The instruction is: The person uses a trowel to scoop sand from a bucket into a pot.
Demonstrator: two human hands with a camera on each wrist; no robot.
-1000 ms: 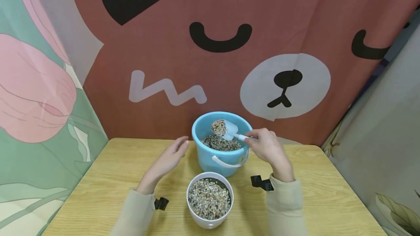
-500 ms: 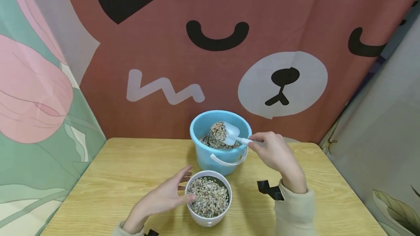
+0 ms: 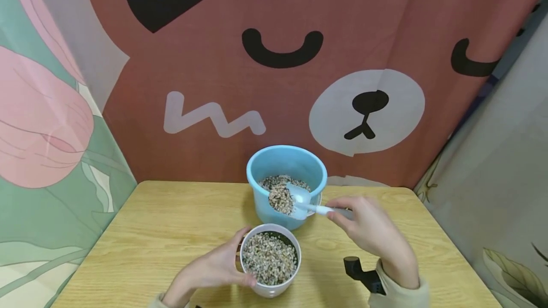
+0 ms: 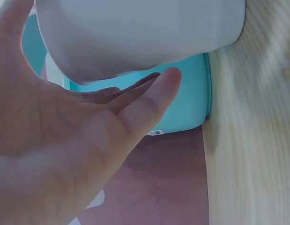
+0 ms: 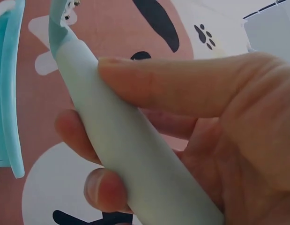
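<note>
My right hand grips the pale handle of a light blue toy shovel, thumb along its top in the right wrist view. Small mixed gravel is heaped on the blade, which overlaps the bucket's front rim in the head view. Around the left side of a white pot curves my left hand, thumb at the near rim and fingers along the far side. Gravel fills that pot nearly to its rim. Behind it stands a light blue bucket with more gravel inside.
Pot and bucket stand on a wooden table, one in front of the other. A curtain with a bear print hangs right behind the table's far edge. A black wrist mount sits at the right sleeve.
The loaded shovel has come out of the bucket toward me, to its front rim, in my right hand. My left hand has moved from beside the bucket to the pot and holds its side.
</note>
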